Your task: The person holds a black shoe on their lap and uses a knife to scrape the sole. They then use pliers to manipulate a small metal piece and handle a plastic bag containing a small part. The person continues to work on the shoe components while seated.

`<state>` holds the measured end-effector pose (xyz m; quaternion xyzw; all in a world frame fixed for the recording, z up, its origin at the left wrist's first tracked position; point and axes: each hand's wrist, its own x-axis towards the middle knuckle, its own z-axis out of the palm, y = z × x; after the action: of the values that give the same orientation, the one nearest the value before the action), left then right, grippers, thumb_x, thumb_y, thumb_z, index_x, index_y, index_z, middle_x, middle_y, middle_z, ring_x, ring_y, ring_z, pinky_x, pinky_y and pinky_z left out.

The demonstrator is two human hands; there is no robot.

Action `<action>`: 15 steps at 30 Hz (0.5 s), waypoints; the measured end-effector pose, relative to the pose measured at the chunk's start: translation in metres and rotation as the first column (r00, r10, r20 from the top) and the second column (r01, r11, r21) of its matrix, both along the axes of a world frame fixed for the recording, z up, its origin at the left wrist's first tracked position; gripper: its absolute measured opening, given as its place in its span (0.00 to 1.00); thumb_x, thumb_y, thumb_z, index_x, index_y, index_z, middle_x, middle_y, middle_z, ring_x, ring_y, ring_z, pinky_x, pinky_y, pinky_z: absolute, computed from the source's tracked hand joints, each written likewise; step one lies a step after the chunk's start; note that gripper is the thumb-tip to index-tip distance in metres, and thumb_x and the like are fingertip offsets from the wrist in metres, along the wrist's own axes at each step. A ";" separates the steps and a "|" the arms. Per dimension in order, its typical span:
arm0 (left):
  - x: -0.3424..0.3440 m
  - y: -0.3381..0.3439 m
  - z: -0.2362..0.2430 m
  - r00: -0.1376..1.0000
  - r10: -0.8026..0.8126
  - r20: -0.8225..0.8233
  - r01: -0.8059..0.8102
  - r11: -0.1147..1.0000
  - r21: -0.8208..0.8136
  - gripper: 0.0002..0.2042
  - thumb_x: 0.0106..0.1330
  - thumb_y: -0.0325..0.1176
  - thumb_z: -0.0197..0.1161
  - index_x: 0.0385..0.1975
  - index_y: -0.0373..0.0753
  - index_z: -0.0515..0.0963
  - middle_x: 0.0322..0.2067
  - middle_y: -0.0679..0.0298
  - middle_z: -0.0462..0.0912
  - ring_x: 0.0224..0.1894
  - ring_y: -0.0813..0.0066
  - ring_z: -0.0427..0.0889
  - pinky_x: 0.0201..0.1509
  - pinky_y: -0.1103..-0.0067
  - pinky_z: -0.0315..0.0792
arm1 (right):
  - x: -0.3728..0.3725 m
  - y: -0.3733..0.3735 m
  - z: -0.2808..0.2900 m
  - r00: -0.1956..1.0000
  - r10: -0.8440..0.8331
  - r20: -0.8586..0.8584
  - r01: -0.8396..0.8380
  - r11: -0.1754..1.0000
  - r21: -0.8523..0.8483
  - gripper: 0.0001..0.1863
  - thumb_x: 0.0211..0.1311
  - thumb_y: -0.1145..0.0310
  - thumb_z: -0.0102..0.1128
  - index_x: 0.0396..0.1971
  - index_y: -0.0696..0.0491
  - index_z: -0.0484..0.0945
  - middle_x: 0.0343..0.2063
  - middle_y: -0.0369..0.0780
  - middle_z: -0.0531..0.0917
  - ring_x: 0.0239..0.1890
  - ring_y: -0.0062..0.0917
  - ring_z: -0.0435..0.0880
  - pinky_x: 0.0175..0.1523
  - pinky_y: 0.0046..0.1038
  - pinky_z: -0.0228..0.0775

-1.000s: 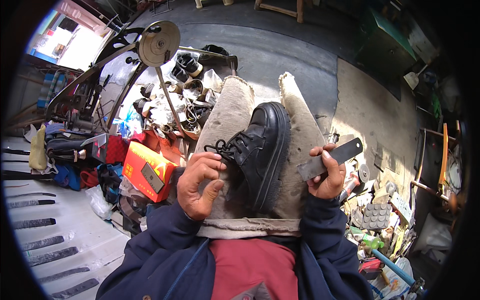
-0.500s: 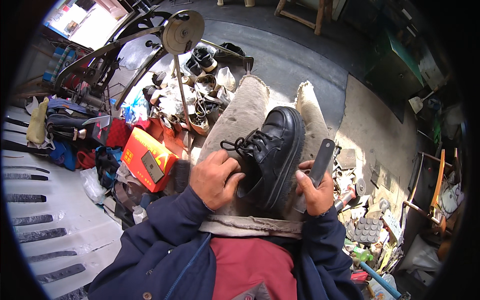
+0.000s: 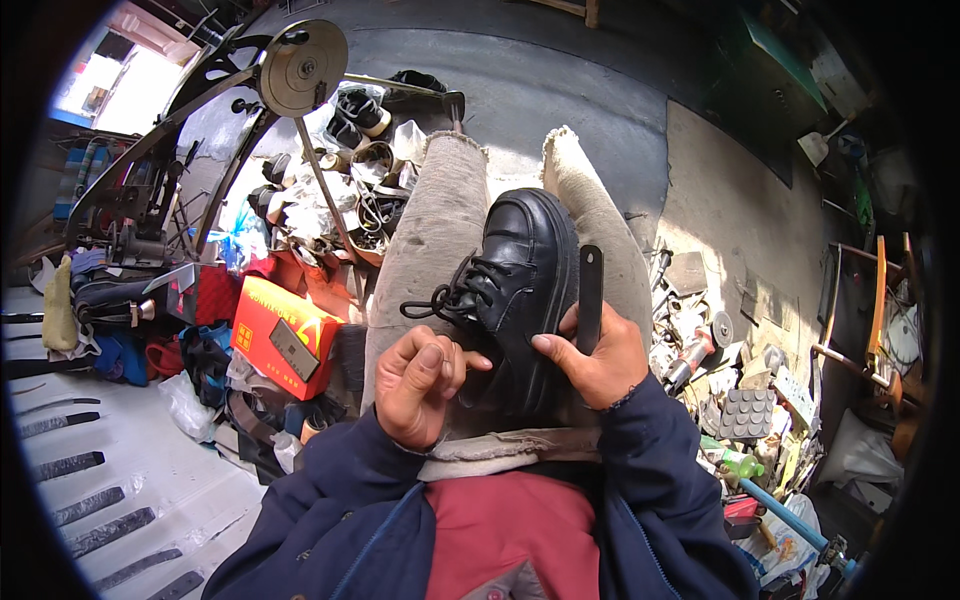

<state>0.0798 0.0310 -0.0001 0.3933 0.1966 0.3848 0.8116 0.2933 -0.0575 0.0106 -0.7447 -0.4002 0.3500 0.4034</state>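
Note:
A black leather lace-up shoe [image 3: 525, 270] rests on my lap, toe pointing away, its laces tied at the left. My right hand [image 3: 600, 365] grips a flat black tool [image 3: 591, 300] with a rounded end and a small hole; its lower part is hidden behind the palm. The right thumb presses against the shoe's side near the heel. Beside the shoe's opening is my left hand [image 3: 415, 385], fingers loosely curled, one finger reaching to the collar. It holds nothing that I can see. A pale, worn apron [image 3: 410, 235] covers my legs under the shoe.
An orange-red box [image 3: 285, 335] stands left of my lap, among cloths. Beyond it are piled shoes [image 3: 365, 115] and a metal machine with a round wheel [image 3: 302, 68]. Black strips [image 3: 110, 530] lie on a white surface at left. Tools and scraps [image 3: 745, 410] clutter the right.
My left hand has turned, its thumb lifting off the shoe. My right hand has moved in against the shoe's side, and the black tool now stands more upright.

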 end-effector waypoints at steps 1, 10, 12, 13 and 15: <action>-0.001 -0.001 -0.001 0.998 0.006 -0.057 -0.004 1.000 0.029 0.13 0.79 0.36 0.56 0.29 0.42 0.69 0.20 0.69 0.67 0.22 0.80 0.66 0.54 0.63 0.77 | 0.000 0.001 0.000 1.000 0.010 -0.008 -0.010 1.000 -0.016 0.19 0.54 0.63 0.81 0.29 0.57 0.78 0.20 0.37 0.78 0.24 0.21 0.76 0.32 0.28 0.70; -0.008 -0.007 0.002 0.960 -0.016 -0.279 0.049 0.993 0.111 0.12 0.79 0.35 0.55 0.29 0.42 0.70 0.20 0.71 0.68 0.24 0.82 0.67 0.55 0.65 0.76 | 0.006 0.002 -0.005 0.983 -0.023 -0.182 0.007 0.996 -0.088 0.18 0.55 0.62 0.80 0.27 0.58 0.78 0.20 0.37 0.80 0.25 0.21 0.79 0.33 0.29 0.72; -0.014 -0.007 0.005 0.929 -0.080 -0.362 0.145 0.977 0.158 0.11 0.78 0.33 0.56 0.30 0.40 0.73 0.23 0.69 0.72 0.27 0.81 0.71 0.58 0.67 0.75 | 0.004 0.003 -0.003 0.975 -0.029 -0.218 0.019 0.999 -0.051 0.19 0.56 0.60 0.79 0.27 0.57 0.77 0.19 0.34 0.78 0.23 0.18 0.76 0.31 0.26 0.69; -0.018 -0.008 0.006 0.910 -0.120 -0.397 0.200 0.965 0.167 0.10 0.77 0.31 0.57 0.31 0.38 0.75 0.24 0.69 0.74 0.29 0.80 0.73 0.59 0.68 0.74 | 0.001 0.004 0.000 0.991 -0.049 -0.122 0.040 0.996 -0.078 0.20 0.57 0.58 0.79 0.27 0.57 0.77 0.18 0.33 0.77 0.22 0.17 0.74 0.30 0.24 0.67; -0.016 -0.010 0.006 0.906 -0.089 -0.414 0.226 0.929 0.293 0.08 0.75 0.29 0.61 0.32 0.36 0.77 0.26 0.67 0.76 0.30 0.79 0.75 0.51 0.74 0.75 | -0.007 0.009 0.009 0.999 0.038 0.021 -0.039 0.997 0.072 0.22 0.56 0.56 0.79 0.28 0.56 0.76 0.18 0.32 0.76 0.21 0.18 0.72 0.29 0.23 0.65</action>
<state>0.0643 0.0214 0.0063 0.6091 0.2548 0.2576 0.7055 0.2860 -0.0490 0.0193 -0.7251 -0.4307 0.3357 0.4196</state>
